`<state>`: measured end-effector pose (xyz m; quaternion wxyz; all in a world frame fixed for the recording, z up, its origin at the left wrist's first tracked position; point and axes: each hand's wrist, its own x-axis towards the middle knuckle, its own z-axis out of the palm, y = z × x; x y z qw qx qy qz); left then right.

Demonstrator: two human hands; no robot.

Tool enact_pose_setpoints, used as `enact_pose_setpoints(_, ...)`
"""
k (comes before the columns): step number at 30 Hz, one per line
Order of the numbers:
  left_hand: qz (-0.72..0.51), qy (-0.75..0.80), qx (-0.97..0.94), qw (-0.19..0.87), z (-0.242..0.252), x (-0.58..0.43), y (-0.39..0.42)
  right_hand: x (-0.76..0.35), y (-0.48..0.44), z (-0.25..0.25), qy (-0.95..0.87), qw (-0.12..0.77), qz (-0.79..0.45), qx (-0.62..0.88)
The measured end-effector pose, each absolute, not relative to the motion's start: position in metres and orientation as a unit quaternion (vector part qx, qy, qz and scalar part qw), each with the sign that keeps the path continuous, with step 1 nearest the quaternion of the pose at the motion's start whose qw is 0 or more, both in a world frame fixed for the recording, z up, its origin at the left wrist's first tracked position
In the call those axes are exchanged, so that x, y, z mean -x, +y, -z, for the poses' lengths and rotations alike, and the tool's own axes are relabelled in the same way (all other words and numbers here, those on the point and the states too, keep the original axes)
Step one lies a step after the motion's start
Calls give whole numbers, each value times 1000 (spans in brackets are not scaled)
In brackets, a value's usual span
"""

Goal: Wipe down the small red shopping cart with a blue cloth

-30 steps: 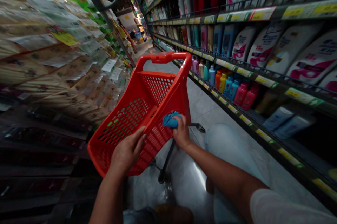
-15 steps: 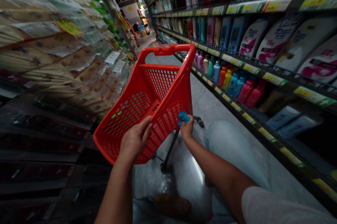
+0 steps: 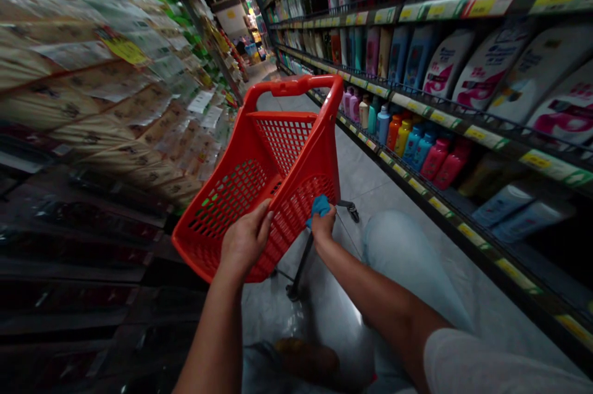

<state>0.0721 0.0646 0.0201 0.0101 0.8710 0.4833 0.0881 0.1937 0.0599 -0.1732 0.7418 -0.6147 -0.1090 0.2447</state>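
A red plastic shopping cart [image 3: 296, 187] with perforated walls stands tilted in view before me, its basket holding nothing I can see. My left hand [image 3: 245, 236] grips the near top rim of the basket, fingers hooked over the edge and partly hidden. In my right hand [image 3: 324, 223] is a bunched blue cloth [image 3: 318, 209], pressed against the outer side wall of the basket, low near its right end. The fingers are closed around the cloth.
Shelves of shampoo bottles [image 3: 447, 63] run along the right, with small coloured bottles [image 3: 403, 138] lower down. Packaged goods [image 3: 111, 85] are stacked on the left. Cart wheels [image 3: 293, 292] rest on the grey tiled floor [image 3: 365, 178]. My knee [image 3: 398, 246] is at right.
My right hand has moved slightly left and down along the basket wall with the blue cloth. The left hand keeps its hold on the rim; the cart sits slightly further right in view.
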Motion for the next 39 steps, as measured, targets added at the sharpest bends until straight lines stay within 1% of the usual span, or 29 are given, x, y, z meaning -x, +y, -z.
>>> enact_pose_setpoints(2,-88,480,-873,9,-21,-78,65,-171,45,158,-183,738,-228,608)
enact_pose_setpoints(5,-84,475,-876,17,-24,-78,64,-145,20,142,-415,703,-188,546)
enact_pose_setpoints(6,-80,470,-879,24,-25,-74,63,-148,18,139,-452,692,-176,535)
enact_pose_setpoints(8,-66,458,-885,41,-26,-58,57,-171,24,135,-413,699,-162,561)
enact_pose_setpoints(10,-33,462,-885,45,-25,-37,49,-202,41,131,-299,714,-153,614)
enact_pose_setpoints(13,1,508,-861,8,-18,-14,35,-208,51,127,-276,715,-150,625)
enact_pose_setpoints(16,-11,542,-839,-33,-10,-13,28,-153,21,131,-346,706,-158,598)
enact_pose_setpoints(19,-21,555,-830,-54,-5,-21,25,-103,-18,148,-518,654,-194,515)
enact_pose_setpoints(20,-24,558,-828,-59,-4,-23,24,-99,-23,155,-535,645,-207,505)
enact_pose_setpoints(22,-28,560,-825,-66,-4,-25,21,-111,-18,164,-482,657,-223,535)
enact_pose_setpoints(23,-31,560,-825,-68,-4,-26,20,-122,-11,166,-417,672,-223,569)
enact_pose_setpoints(26,-40,561,-823,-77,-3,-32,16,-142,7,164,-315,685,-208,622)
enact_pose_setpoints(28,-50,565,-819,-85,0,-41,12,-134,-1,162,-331,686,-211,612)
enact_pose_setpoints(32,-72,561,-819,-93,6,-61,3,-108,-44,169,-439,677,-254,533)
enact_pose_setpoints(33,-73,549,-828,-88,7,-63,2,-110,-50,173,-432,677,-266,533)
enact_pose_setpoints(36,-64,475,-876,-55,2,-52,4,-138,-47,181,-338,685,-271,585)
enact_pose_setpoints(39,-54,415,-908,-35,-4,-27,11,-162,-36,171,-297,691,-254,608)
